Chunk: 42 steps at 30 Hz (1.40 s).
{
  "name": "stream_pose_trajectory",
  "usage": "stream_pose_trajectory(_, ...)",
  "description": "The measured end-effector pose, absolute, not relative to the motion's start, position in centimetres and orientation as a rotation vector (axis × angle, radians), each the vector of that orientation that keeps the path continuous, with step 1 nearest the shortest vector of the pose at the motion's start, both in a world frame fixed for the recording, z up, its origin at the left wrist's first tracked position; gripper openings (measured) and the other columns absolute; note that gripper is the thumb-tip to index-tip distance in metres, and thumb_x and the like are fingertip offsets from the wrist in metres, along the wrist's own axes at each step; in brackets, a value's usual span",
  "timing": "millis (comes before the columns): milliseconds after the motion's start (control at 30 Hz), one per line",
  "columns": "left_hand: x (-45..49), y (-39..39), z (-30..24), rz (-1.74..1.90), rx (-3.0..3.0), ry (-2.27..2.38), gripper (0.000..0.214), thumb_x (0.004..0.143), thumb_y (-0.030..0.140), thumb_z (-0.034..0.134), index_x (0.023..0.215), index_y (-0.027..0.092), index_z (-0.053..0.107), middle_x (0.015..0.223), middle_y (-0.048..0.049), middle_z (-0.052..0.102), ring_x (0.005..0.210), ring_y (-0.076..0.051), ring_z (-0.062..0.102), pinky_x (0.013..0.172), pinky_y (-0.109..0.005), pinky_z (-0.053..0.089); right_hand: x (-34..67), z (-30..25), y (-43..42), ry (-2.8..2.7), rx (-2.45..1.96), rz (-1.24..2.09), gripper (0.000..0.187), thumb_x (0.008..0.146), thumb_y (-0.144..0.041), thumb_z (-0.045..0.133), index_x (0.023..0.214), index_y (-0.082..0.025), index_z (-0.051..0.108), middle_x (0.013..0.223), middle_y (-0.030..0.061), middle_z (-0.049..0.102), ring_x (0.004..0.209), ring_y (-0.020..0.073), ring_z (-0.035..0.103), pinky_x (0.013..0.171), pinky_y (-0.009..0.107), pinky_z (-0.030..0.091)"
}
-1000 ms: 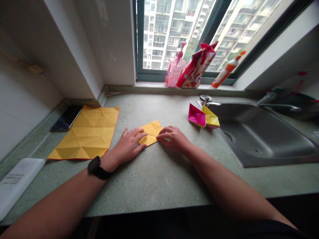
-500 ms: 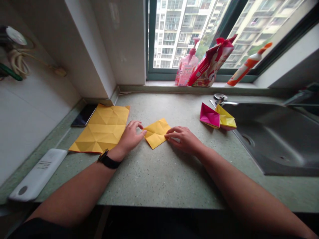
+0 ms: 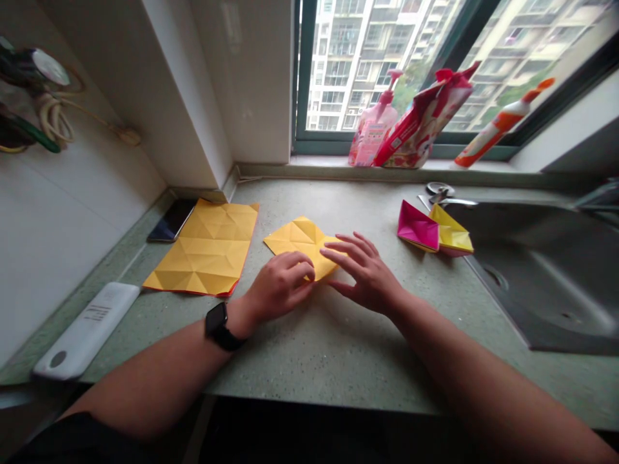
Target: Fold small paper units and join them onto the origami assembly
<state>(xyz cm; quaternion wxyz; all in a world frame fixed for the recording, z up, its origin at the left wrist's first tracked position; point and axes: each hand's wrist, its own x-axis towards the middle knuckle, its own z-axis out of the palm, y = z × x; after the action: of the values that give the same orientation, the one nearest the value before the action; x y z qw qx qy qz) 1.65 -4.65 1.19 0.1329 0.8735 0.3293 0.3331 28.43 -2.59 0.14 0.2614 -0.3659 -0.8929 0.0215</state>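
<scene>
A small folded sheet of yellow-orange paper (image 3: 297, 234) lies creased on the counter in front of me. My left hand (image 3: 280, 285) has its fingers curled in a pinch at the paper's near edge. Over the right corner of the paper, my right hand (image 3: 363, 270) is open with its fingers spread; whether the fingertips touch it I cannot tell. To the left of my hands lies a larger creased yellow-orange sheet (image 3: 206, 248) with a thin red edge. Two folded paper pieces, one magenta (image 3: 416, 227) and one yellow (image 3: 453, 231), stand by the sink.
A dark phone (image 3: 171, 220) touches the large sheet, and a white power bank-like slab (image 3: 89, 328) lies at the left. The metal sink (image 3: 556, 277) is on the right. A pink pump bottle (image 3: 372, 136), a red bag (image 3: 423, 122) and an orange-white bottle (image 3: 496, 129) stand on the windowsill.
The small paper has opened out into a wider shape. My left hand has moved from its left corner to the near edge. My right hand's fingers have lifted and spread.
</scene>
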Motion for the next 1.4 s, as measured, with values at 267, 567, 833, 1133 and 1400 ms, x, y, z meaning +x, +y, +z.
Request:
stream_pose_trajectory(267, 1.0, -3.5, 0.3, 0.649, 2.6, 1.047, 0.013, 0.097, 0.025, 0.074, 0.109, 0.02, 0.07, 0.115, -0.0089, 0.073, 0.107, -0.026, 0.069, 0.093, -0.041, 0.057, 28.9, -1.5, -1.4, -2.572, -0.923, 0.221, 0.027, 0.096, -0.014, 0.064, 0.109, -0.031, 0.081, 0.108, 0.0022, 0.083, 0.102, 0.0228, 0.076, 0.102, 0.046, 0.053)
stream_pose_trajectory(567, 0.4, -2.7, -0.4, 0.676, 2.554, 1.156, 0.012, 0.101, 0.021, 0.068, 0.112, 0.021, 0.074, 0.104, -0.007, 0.079, 0.1, -0.025, 0.074, 0.097, -0.045, 0.058, 29.3, -1.6, -1.1, -2.446, -1.107, 0.209, 0.026, 0.099, -0.026, 0.065, 0.122, -0.03, 0.076, 0.108, 0.0051, 0.084, 0.097, 0.0255, 0.077, 0.095, 0.046, 0.054)
stream_pose_trajectory(833, 1.6, -3.6, -0.8, 0.711, 2.518, 1.107, 0.035, 0.097, 0.013, 0.072, 0.13, 0.024, 0.071, 0.128, -0.0084, 0.074, 0.116, -0.026, 0.072, 0.106, -0.046, 0.06, 29.6, -2.6, -0.4, -2.324, -1.28, 0.208, 0.041, 0.097, -0.028, 0.067, 0.138, -0.027, 0.07, 0.111, 0.0079, 0.081, 0.101, 0.0284, 0.075, 0.096, 0.048, 0.055)
stream_pose_trajectory(1133, 2.1, -3.2, -0.8, 0.576, 2.655, 1.024, 0.017, 0.105, 0.023, 0.067, 0.114, 0.026, 0.081, 0.139, -0.0077, 0.073, 0.126, -0.029, 0.065, 0.111, -0.053, 0.054, 28.5, -2.8, 0.0, -2.227, -1.347, 0.069, 0.026, 0.094, -0.029, 0.071, 0.12, -0.03, 0.077, 0.128, 0.0117, 0.073, 0.118, 0.0356, 0.066, 0.105, 0.059, 0.052)
stream_pose_trajectory(1400, 3.3, -3.2, -0.8, 0.574, 2.64, 1.038, 0.017, 0.108, 0.028, 0.062, 0.114, 0.019, 0.076, 0.124, -0.011, 0.074, 0.12, -0.028, 0.065, 0.112, -0.05, 0.053, 27.4, -4.0, -0.9, -2.163, -1.46, 0.117, 0.073, 0.089, -0.053, 0.079, 0.154, -0.028, 0.057, 0.153, 0.0192, 0.059, 0.144, 0.0434, 0.053, 0.121, 0.067, 0.043)
